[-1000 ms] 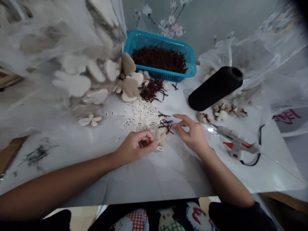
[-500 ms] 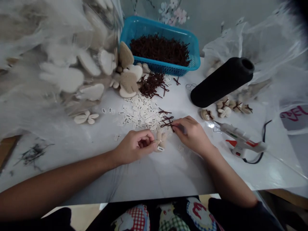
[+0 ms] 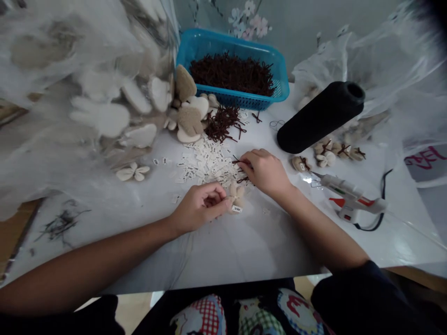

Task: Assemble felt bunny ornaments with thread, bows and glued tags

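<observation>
My left hand [image 3: 204, 207] pinches the left side of a small beige fabric piece [image 3: 238, 193], which has a white printed label [image 3: 236, 209] at its lower edge. Up and to the right, my right hand [image 3: 263, 170] has its fingertips closed on a dark brown bow [image 3: 236, 161]. Another brown bow [image 3: 243, 179] lies just below those fingers, partly covered. Beyond both hands spreads a pile of small white labels [image 3: 204, 163]. A heap of brown bows [image 3: 221, 123] sits behind the labels.
A blue basket [image 3: 240, 98] of brown bows stands at the back. Plastic bags with fabric pieces [image 3: 101, 116] fill the left. On the right are a black cone [image 3: 317, 118], finished pieces [image 3: 326, 159] and a glue gun [image 3: 354, 195].
My right hand has moved up and to the left over the bows, its fingertips now at the upper one. My left hand still holds the beige piece. The view has shifted slightly.
</observation>
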Available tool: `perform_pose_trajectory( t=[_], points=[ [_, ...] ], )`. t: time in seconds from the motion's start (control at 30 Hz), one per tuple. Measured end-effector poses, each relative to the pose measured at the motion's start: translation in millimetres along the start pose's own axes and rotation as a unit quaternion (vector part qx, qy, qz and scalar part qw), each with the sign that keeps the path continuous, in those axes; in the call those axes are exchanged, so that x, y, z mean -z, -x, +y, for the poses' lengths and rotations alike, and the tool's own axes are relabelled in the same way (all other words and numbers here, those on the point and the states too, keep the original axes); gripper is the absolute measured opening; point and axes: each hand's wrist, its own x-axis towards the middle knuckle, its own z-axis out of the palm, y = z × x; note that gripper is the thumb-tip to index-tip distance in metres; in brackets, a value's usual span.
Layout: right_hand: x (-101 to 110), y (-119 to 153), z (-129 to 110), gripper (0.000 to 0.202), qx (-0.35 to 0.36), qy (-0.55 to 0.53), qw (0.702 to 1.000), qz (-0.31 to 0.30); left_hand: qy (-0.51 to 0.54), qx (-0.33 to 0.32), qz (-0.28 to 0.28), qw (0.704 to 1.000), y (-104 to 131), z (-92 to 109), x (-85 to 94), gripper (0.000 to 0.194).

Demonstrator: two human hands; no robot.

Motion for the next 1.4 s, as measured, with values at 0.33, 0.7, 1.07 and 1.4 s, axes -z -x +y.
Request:
perform_pose_trajectory(
  t=[0.33, 0.7, 1.07, 1.4],
  points=[
    [37, 45, 16, 0.029, 0.241, 0.000, 0.968, -0.065, 0.049, -0.067, 0.004, 0.997, 8, -1, -0.9, 0.014],
    [13, 108, 1, 0.016, -0.002, -0.082, 0.985, 0.155, -0.053, -0.037, -0.073, 0.995, 1, 4, -4.5, 0.015],
    [-5, 119, -16, 0.006, -0.066, -0.058, 0.984, 0.153, -0.093, -0.024, -0.097, 0.991, 1, 6, -5.5, 0.014],
    [-12, 119, -17, 0.010, -0.045, -0.021, 0.989, 0.140, -0.129, -0.041, -0.070, 0.988, -3, -2, -7.5, 0.016]
  ],
)
